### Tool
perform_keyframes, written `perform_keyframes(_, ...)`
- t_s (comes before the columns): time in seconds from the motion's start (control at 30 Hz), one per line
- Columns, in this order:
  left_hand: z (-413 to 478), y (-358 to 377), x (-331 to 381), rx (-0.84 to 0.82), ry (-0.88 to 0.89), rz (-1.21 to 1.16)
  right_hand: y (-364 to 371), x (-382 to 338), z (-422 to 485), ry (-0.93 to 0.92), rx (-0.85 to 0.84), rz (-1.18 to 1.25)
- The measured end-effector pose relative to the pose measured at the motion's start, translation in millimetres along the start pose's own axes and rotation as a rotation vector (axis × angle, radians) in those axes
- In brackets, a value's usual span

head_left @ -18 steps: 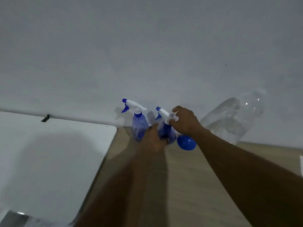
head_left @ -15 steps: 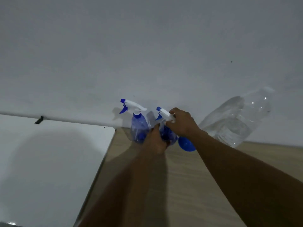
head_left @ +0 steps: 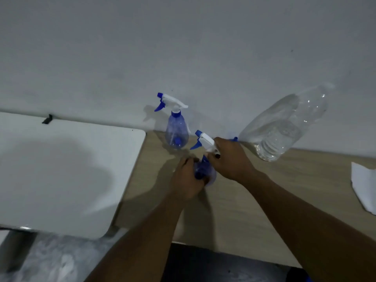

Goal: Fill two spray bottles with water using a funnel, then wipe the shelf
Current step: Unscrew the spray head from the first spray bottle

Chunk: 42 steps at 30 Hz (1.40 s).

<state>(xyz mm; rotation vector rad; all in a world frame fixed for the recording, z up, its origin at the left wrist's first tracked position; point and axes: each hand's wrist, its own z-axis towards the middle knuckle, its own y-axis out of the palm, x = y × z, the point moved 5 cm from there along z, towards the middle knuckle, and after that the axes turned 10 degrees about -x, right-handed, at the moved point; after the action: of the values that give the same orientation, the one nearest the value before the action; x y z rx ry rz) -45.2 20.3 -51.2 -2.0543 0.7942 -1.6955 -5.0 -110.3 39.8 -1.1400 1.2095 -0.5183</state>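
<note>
Two blue spray bottles with white trigger heads are on the wooden shelf [head_left: 234, 210]. One spray bottle [head_left: 176, 130] stands upright by the wall. My left hand [head_left: 186, 180] grips the body of the second spray bottle [head_left: 204, 169], nearer to me. My right hand [head_left: 230, 157] grips its white trigger head [head_left: 205, 140]. A large clear water bottle [head_left: 284, 127] leans against the wall at the right. Only a blue tip of the funnel [head_left: 235, 139] shows behind my right hand.
A white tabletop [head_left: 61, 169] adjoins the shelf on the left. White cloth or paper [head_left: 364, 186] lies at the shelf's right edge. The white wall runs right behind the bottles. The shelf's front edge is below my forearms.
Both hands have pulled the second spray bottle away from the wall toward me. The funnel is now mostly hidden behind my right hand. The view has tilted down.
</note>
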Motion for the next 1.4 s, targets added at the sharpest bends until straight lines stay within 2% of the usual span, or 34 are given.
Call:
perform_keyframes(0.27, -68, 34, -18, -0.014, -0.031, -0.095, 29, -19, -73, -0.061, -0.047, 0.008)
perform_keyframes(0.47, -70, 43, -27, -0.013, -0.068, 0.003, 47, -19, -78, -0.025, 0.098, -0.041)
perform_keyframes(0.67, -70, 45, -30, -0.019, -0.084, 0.006, 47, -18, -77, -0.057, 0.137, -0.179)
perform_keyframes(0.9, -69, 42, -32, 0.011, -0.055, 0.012, 47, -25, -75, -0.148, -0.047, -0.007)
perform_keyframes(0.97, -70, 42, -30, 0.024, -0.041, 0.014, 42, -18, -77, -0.131, -0.034, -0.075)
perform_keyframes(1.07, -70, 43, -27, 0.023, -0.032, 0.038, 37, -17, -78, -0.083, 0.034, -0.314)
perform_keyframes(1.23, -70, 41, -31, 0.021, -0.029, 0.021, 44, -22, -77, -0.153, -0.044, -0.14)
perform_keyframes(1.4, -71, 43, -29, 0.009, -0.031, 0.035, 41, -21, -76, -0.09, 0.029, -0.295)
